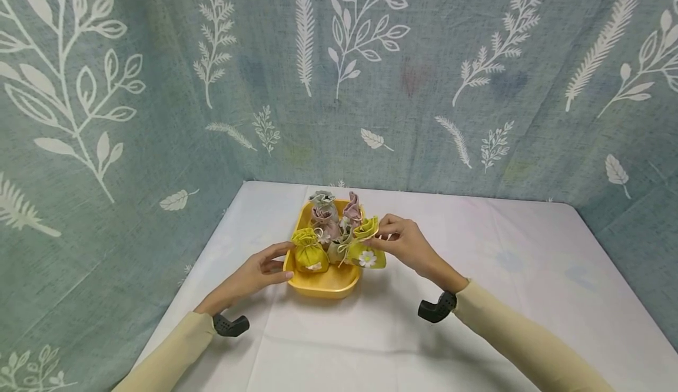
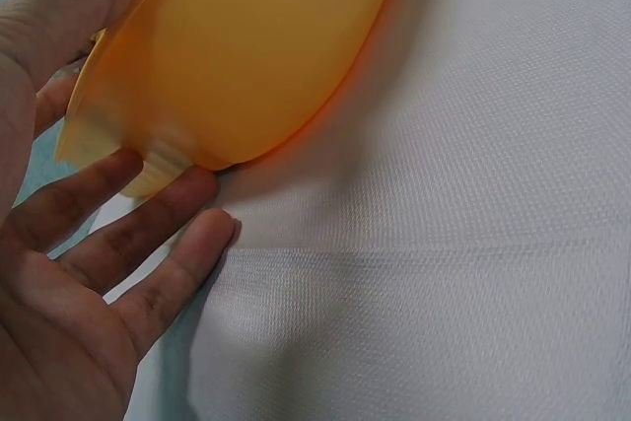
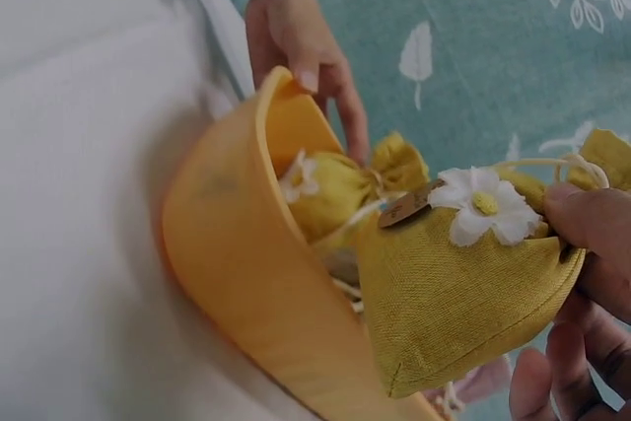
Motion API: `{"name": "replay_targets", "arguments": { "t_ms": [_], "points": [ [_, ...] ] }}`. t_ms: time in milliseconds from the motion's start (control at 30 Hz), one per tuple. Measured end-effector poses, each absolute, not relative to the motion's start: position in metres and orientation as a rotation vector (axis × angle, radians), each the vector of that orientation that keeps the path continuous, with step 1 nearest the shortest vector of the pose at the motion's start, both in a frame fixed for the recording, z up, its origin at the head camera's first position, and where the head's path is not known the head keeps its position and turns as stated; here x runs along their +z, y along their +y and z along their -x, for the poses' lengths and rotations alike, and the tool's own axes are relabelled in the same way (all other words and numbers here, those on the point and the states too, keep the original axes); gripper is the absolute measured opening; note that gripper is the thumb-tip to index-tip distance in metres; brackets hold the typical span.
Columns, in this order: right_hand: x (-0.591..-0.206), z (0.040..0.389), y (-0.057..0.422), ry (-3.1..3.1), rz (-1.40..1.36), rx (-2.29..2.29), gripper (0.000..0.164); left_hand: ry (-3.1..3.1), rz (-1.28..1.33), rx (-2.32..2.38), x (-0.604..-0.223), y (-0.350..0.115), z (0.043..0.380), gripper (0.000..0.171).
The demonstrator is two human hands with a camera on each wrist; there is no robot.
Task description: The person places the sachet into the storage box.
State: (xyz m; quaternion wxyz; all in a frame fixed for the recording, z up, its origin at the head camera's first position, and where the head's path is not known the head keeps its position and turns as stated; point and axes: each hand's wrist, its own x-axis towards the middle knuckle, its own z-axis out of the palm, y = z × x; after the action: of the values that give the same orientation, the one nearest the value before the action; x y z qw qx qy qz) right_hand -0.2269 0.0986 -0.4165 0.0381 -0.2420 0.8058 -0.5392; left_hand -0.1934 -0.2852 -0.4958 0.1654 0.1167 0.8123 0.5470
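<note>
A yellow plastic basin (image 1: 323,292) holds several small cloth drawstring pouches. My left hand (image 1: 259,274) grips the basin's left rim; in the left wrist view the thumb lies along the rim and the spread fingers (image 2: 163,214) are at the outer wall. My right hand (image 1: 405,242) pinches a yellow drawstring pouch (image 3: 463,293) by its gathered neck. A white flower (image 3: 483,206) and a small brown tag (image 3: 409,206) show on this pouch, which overlaps the basin's right rim in the head view. Another yellow pouch (image 1: 311,258) sits inside at the left, nearest my left hand.
Mauve pouches (image 1: 325,224) and a grey-green pouch (image 1: 322,198) fill the back of the basin. A white cloth (image 1: 477,251) covers the table. Blue-green curtains (image 1: 371,86) with white leaf prints stand behind and along the sides.
</note>
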Motion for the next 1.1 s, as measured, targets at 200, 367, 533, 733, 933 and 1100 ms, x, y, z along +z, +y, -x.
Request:
{"name": "replay_targets", "arguments": {
  "t_ms": [200,367,533,733,933,1100],
  "points": [
    [-0.419,0.225,0.086,2.451,0.832,-1.596,0.012,2.326,-0.335,1.545,-0.496,-0.286,0.194,0.076],
    [-0.422,0.223,0.076,2.416,0.896,-1.545,0.016,2.33,-0.339,1.537,-0.495,-0.286,0.195,0.075],
    [-0.424,0.223,0.067,2.4,0.944,-1.514,0.008,2.345,-0.353,1.51,-0.493,-0.285,0.195,0.075],
    [-0.426,0.222,0.058,2.383,0.963,-1.515,0.004,2.333,-0.341,1.526,-0.493,-0.285,0.193,0.073],
    [-0.427,0.221,0.051,2.352,0.954,-1.538,0.005,2.319,-0.347,1.544,-0.491,-0.285,0.192,0.074],
    [-0.43,0.221,0.047,2.376,0.958,-1.514,0.004,2.323,-0.337,1.539,-0.491,-0.285,0.191,0.074]
  ]
}}
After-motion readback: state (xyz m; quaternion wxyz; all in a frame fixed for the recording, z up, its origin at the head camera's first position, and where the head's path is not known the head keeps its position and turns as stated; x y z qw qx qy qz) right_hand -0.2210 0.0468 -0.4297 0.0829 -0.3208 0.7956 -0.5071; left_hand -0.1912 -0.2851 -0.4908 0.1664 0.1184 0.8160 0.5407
